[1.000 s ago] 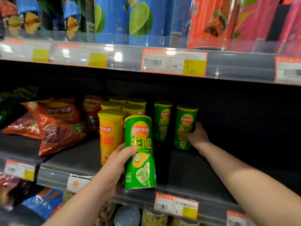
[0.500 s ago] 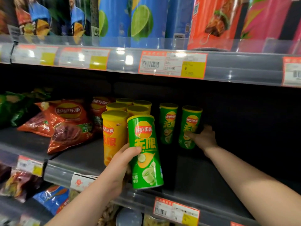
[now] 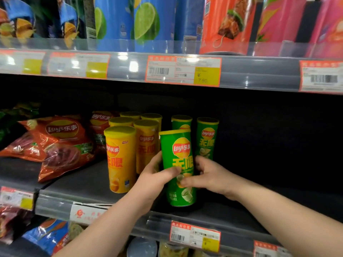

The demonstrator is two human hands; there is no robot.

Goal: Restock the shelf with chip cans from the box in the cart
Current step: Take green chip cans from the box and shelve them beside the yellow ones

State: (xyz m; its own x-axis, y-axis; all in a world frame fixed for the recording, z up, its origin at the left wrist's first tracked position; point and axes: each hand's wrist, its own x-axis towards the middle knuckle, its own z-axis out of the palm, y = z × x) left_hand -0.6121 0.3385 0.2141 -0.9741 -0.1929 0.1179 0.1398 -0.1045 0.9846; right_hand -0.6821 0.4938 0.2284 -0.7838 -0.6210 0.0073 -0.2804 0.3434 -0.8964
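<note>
Green can [image 3: 177, 164] near shelf lip [image 3: 157, 226] — left hand [image 3: 154, 176], right hand [image 3: 210, 176] clamp it; open room rightward.

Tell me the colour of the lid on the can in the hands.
The lid is yellow; the can is green. Best in the head view.

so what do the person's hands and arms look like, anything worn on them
Both are bare. The left hand and the right hand show no gloves, rings or watch. The left forearm and the right forearm are uncovered as far as the frame shows, with no sleeve in view. The fingers carry no tape or markings that can be seen.
</note>
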